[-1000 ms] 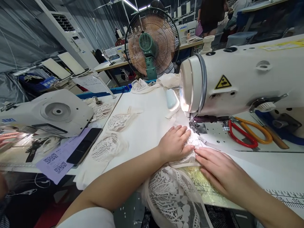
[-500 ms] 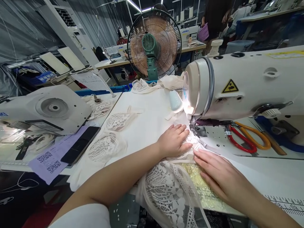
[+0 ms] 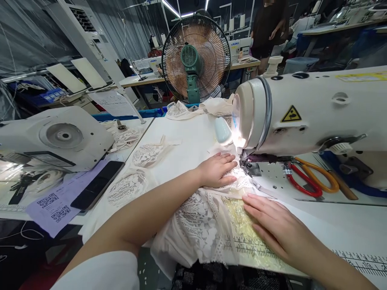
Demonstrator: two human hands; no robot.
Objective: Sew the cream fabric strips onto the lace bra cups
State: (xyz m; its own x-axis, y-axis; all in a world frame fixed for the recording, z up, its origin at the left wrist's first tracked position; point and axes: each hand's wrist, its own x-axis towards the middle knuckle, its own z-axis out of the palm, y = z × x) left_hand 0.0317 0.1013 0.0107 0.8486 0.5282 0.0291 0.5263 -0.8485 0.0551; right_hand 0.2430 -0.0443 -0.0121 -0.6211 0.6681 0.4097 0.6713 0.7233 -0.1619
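My left hand (image 3: 217, 169) lies flat with fingers stretched on a piece of white lace fabric (image 3: 199, 219), just left of the presser foot (image 3: 248, 167) of a white sewing machine (image 3: 308, 112). On the near side of the foot, my right hand (image 3: 273, 225) rests flat, fingers together, at the lace's right edge, over a yellowed ruler strip (image 3: 250, 239) on the table. The lace spreads from the needle area down over the table's front edge. The machine's lamp lights the fabric at the needle.
Red and orange scissors (image 3: 311, 181) lie behind the needle. Loose lace cups (image 3: 145, 155) rest on the white table (image 3: 187, 141). A phone (image 3: 96, 185) and QR-code paper (image 3: 57, 201) sit left, beside another machine (image 3: 57, 139). A fan (image 3: 195, 58) stands behind; a person stands far back.
The lace has spread wider and slid further over the table edge. My left hand moved slightly away from me along the fabric; my right hand shifted a little back and down.
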